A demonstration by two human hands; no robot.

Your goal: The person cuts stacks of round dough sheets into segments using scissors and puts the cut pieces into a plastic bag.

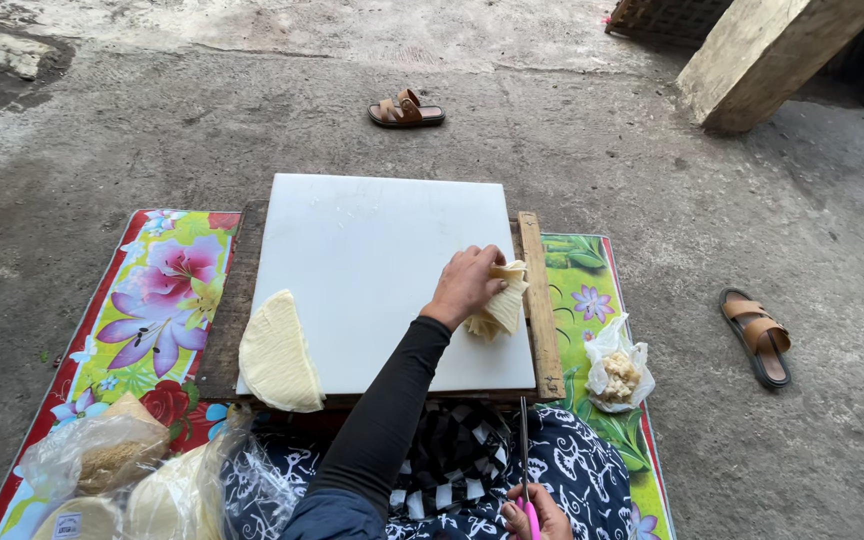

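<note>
- The left hand [467,283], reaching out in a long black sleeve [382,420], lies palm down on a stack of pale wedges [499,305] at the right edge of the white board [372,270]. Its fingers curl over the top of the stack and grip it; the hand hides the stack's upper part, so how many pieces lie there cannot be told.
- The right hand [537,515] sits at the bottom edge and is partly cut off. It is closed on the pink handle of scissors [525,460], whose thin blades point up toward the board. The handle and most of the fingers are out of view.
- The board rests on a wooden frame [540,305]; only its right rail and a dark strip on the left show.
- A stack of pale half-rounds [278,355] lies at the board's lower left corner, overhanging the near edge.
- Under it all is a flowered mat [157,310], partly covered by the patterned cloth [582,465] on the person's lap.
- At lower left, clear bags [117,465] hold more pale rounds; the wrinkled plastic blurs what is inside, and the picture's edge cuts them off.
- A small bag of scraps [617,372] sits on the mat just right of the frame.
- Two brown sandals lie well apart on the concrete: one sandal [406,110] beyond the board, the other [757,335] to the right.
- A wooden beam [767,55] leans in at top right, its upper end cut off.
</note>
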